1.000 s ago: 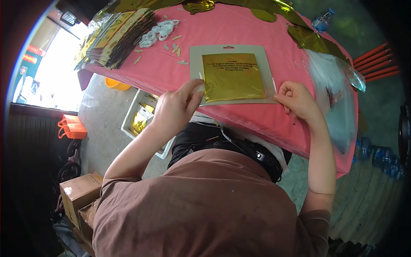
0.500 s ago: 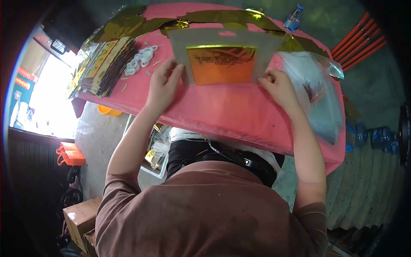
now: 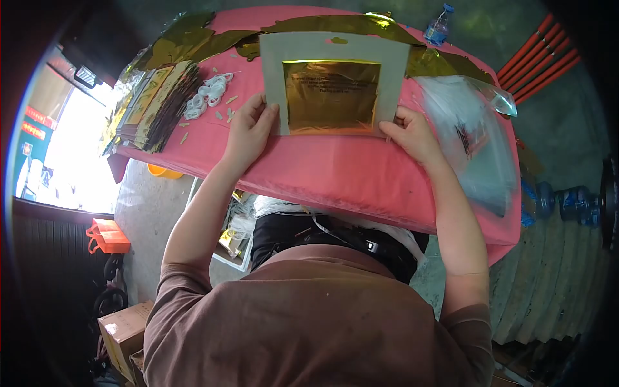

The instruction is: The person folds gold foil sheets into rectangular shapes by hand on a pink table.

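Observation:
A clear plastic bag (image 3: 392,87) with a hang hole at its top stands upright over the pink table (image 3: 322,168). Inside it, or against it, is a gold foil sheet (image 3: 332,103) with small dark print. My left hand (image 3: 250,129) pinches the bag's lower left edge between thumb and fingers. At the lower right edge, my right hand (image 3: 412,134) grips it the same way. Right of my right hand lies a pile of clear bags (image 3: 477,155). White rings (image 3: 209,93) lie left of my left hand.
A stack of printed cards (image 3: 158,106) lies at the table's left. Gold foil sheets (image 3: 335,24) run along the far edge, near a plastic bottle (image 3: 438,27). Beyond the right side are red poles (image 3: 541,58). A white crate (image 3: 242,258) is below the near edge.
The bag has tilted, so its foil now looks dark gold instead of orange and its print is clearer. Its upper part has shifted slightly left and up. Both hands still hold it.

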Motion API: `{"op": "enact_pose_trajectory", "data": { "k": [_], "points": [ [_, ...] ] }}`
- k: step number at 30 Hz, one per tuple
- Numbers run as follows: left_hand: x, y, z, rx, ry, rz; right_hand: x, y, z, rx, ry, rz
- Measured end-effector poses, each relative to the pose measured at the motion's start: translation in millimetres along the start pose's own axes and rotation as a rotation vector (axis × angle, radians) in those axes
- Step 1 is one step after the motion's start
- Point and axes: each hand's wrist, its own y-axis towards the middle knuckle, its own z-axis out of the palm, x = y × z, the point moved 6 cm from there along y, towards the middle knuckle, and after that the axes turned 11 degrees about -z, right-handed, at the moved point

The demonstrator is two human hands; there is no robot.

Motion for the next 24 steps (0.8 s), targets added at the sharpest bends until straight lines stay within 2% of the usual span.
{"op": "enact_pose_trajectory", "data": {
  "k": [1,3,5,7,10,12,13,16,17,19,21,24],
  "points": [
    [-6.8,-3.8,-2.2,-0.053,0.069,0.075,2.9,0.9,-1.4,0.001,0.001,0.0],
    [-10.7,-7.4,-3.3,-0.108,0.138,0.144,5.6,0.8,-6.3,0.047,-0.374,-0.013],
    [-5.0,-1.9,1.5,-0.031,0.047,0.075,-4.9,0.0,-4.2,0.049,-0.387,0.001],
    [-3.4,-0.5,1.4,-0.026,0.058,0.095,-9.6,-0.5,-5.9,0.052,-0.406,0.008],
    [-2.4,-0.5,1.6,-0.047,0.087,0.098,8.1,-1.5,-2.8,-0.006,-0.372,-0.136],
    [2.7,1.9,-2.8,-0.078,0.159,0.046,0.8,0.4,-4.9,0.079,-0.431,-0.021],
    [2.7,-0.5,-5.4,-0.098,0.161,0.049,1.7,0.3,-4.6,0.093,-0.429,-0.035],
    [-13.8,-9.7,-2.0,-0.092,0.18,0.232,0.6,-0.3,-12.7,0.055,-0.37,-0.034],
    [-15.4,-10.0,-3.5,-0.106,0.18,0.233,-5.7,0.3,-13.6,0.077,-0.405,-0.008],
    [-6.5,-6.8,0.6,-0.03,0.225,0.028,-16.9,-2.9,-12.7,0.106,-0.44,0.016],
    [-5.2,-5.3,-0.6,-0.03,0.197,0.054,6.8,-4.3,-4.4,0.007,-0.383,-0.164],
    [-5.2,-6.7,-4.2,-0.047,0.192,0.055,1.4,-1.0,-7.1,0.015,-0.335,-0.054]
  ]
}}
